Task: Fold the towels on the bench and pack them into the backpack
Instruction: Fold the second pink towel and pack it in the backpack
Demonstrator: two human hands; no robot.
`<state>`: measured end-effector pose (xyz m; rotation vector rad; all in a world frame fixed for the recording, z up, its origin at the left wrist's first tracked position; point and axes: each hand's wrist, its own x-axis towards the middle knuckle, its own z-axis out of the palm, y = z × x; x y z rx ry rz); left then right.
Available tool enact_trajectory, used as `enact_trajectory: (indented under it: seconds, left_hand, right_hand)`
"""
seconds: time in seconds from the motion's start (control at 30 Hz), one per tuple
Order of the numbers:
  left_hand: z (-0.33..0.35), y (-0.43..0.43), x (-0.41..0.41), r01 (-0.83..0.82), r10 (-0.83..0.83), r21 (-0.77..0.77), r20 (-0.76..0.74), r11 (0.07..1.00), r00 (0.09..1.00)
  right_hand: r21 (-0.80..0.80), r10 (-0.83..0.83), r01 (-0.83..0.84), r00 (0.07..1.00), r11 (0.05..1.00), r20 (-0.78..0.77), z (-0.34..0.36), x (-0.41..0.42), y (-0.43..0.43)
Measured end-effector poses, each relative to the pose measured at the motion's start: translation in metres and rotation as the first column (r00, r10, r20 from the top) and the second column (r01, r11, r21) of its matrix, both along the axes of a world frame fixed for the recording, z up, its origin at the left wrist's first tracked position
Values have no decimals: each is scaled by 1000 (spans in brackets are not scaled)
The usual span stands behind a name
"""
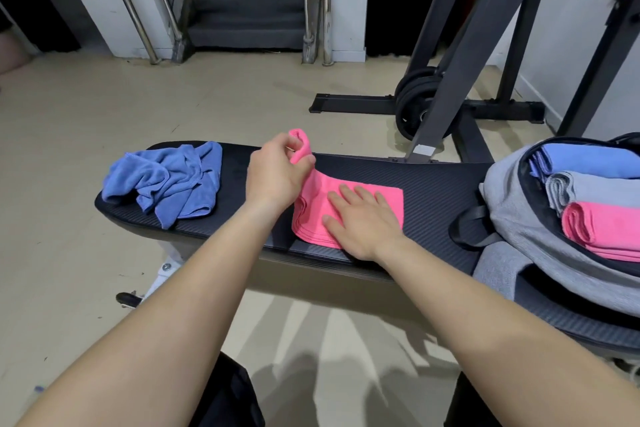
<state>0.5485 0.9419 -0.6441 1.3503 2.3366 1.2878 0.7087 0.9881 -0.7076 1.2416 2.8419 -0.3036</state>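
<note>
Black bench [433, 191]: left grip [277, 177] pinching pink towel [381, 198], right grip [363, 222] spread flat atop.

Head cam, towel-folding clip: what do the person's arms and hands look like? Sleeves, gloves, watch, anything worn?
Both forearms are bare to the frame's bottom edge: no sleeves visible. The left hand and right hand have no gloves, and no rings, watch or wristbands show. No markings visible. Upper arms are out of frame.

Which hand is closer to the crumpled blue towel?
Left. The left hand pinches the pink towel just right of the blue towel. The right hand lies flat on the pink towel, farther right, toward the backpack.
</note>
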Motion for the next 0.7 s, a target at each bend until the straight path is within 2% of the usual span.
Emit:
enact_trajectory:
  seconds: [0.13,0.3,0.53,0.63,0.7]
  left_hand:
    - [-9,8,31,99,-104,-72,-62,992,993]
    - [-23,16,67,159,-183,-174,-135,972,974]
    - [-41,22,102,247,-331,-304,-267,920,905]
    - [-47,21,109,302,-409,-397,-220,867,885]
    - [-43,16,104,401,-466,-380,-92,833,880]
  right_hand:
    - [80,-62,63,998,995,-13,9,47,24]
    - [-44,-127,132,988,990,88,-3,95,35]
    - [-120,-108,116,992,986,69,-8,103,35]
    - [-183,-138,133,990,974,-14,-4,107,44]
    - [-163,-201,182,973,970,-113,0,110,50]
